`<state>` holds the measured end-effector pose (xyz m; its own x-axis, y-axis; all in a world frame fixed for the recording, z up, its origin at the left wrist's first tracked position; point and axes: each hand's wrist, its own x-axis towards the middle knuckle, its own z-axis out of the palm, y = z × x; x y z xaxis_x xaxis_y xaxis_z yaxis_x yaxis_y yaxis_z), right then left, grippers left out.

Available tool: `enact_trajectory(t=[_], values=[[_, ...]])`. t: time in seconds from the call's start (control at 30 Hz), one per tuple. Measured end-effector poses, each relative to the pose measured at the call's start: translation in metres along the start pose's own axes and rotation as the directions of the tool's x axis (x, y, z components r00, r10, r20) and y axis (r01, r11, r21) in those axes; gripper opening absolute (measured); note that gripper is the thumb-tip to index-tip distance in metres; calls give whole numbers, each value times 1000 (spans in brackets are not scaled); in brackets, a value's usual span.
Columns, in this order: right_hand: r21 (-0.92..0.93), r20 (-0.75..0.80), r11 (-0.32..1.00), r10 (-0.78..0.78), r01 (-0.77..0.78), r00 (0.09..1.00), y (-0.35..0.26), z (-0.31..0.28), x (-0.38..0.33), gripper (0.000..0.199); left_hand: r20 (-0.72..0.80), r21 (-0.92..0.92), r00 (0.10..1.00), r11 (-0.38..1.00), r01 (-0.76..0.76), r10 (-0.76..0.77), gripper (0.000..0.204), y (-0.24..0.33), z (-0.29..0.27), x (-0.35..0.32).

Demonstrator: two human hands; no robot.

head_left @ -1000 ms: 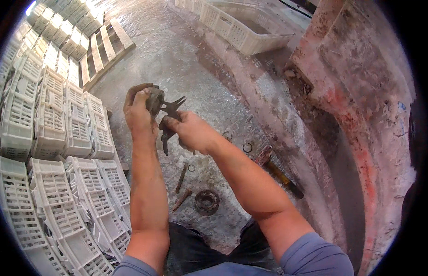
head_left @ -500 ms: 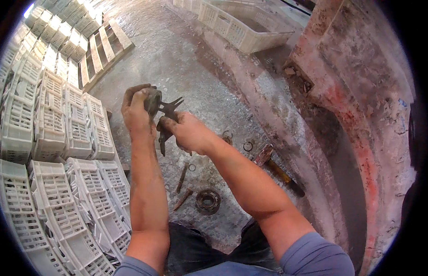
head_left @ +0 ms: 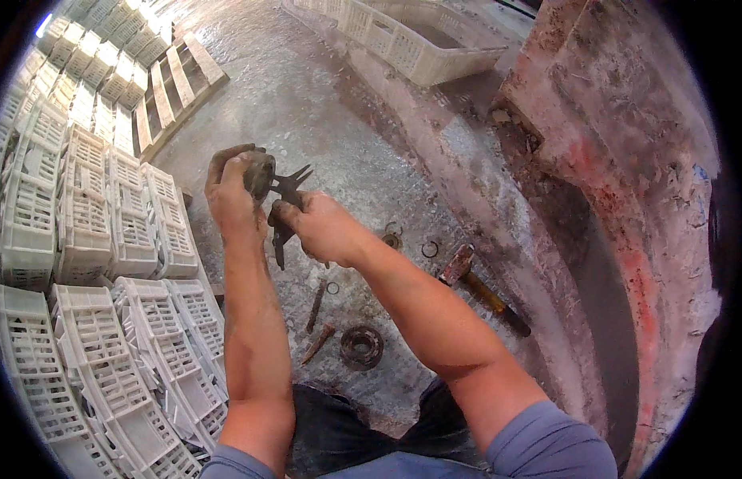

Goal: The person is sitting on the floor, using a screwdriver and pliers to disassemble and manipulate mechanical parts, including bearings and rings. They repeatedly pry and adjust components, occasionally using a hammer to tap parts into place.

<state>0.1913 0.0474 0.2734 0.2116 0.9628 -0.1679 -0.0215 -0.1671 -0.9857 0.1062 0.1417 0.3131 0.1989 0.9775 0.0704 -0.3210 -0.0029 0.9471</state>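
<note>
My left hand (head_left: 229,193) is raised over the floor, its fingers wrapped round a dark, greasy round metal part (head_left: 261,177). My right hand (head_left: 324,227) grips dark pliers (head_left: 289,185) just to the right of it. The pliers' slim forked tips point up and to the right, and one handle hangs below my fingers. A thin prong on the left of the pliers reaches the face of the round part; whether it touches is too small to tell. My left fingers partly hide the round part.
On the floor lie a bearing (head_left: 361,348), a metal rod (head_left: 316,306), a rusty strip (head_left: 318,343), thin rings (head_left: 430,249), a small round part (head_left: 392,239) and a hammer (head_left: 489,295). White crates (head_left: 135,327) line the left beside a pallet (head_left: 179,84); a stained structure (head_left: 618,184) stands right.
Both hands have shifted slightly left with the round part and the pliers. Their grips look the same.
</note>
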Motion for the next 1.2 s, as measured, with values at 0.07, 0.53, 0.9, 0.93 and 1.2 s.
enact_trajectory(t=[0.07, 0.53, 0.9, 0.93, 1.2], values=[[-13, -15, 1000, -18, 18, 1000, -1, 1, -1, 32, 2, 1, 1000, 1000, -3, 3, 14, 1, 0, -1], [-64, 20, 994, 92, -91, 996, -11, -4, -5, 35, 8, -7, 1000, 1000, 4, -4, 12, 0, 0, -1], [-36, 1, 998, 54, -54, 999, -20, -1, -11, 35, 9, 15, 1000, 1000, -9, 9, 13, -3, -3, 1], [-30, 4, 997, 69, -69, 998, -23, -4, -14, 35, 5, 15, 1000, 1000, -11, 11, 13, -3, -1, 0], [-24, -5, 999, 33, -33, 999, -25, -1, -15, 37, 11, 150, 987, 976, -157, 157, 13, -4, -1, -1]])
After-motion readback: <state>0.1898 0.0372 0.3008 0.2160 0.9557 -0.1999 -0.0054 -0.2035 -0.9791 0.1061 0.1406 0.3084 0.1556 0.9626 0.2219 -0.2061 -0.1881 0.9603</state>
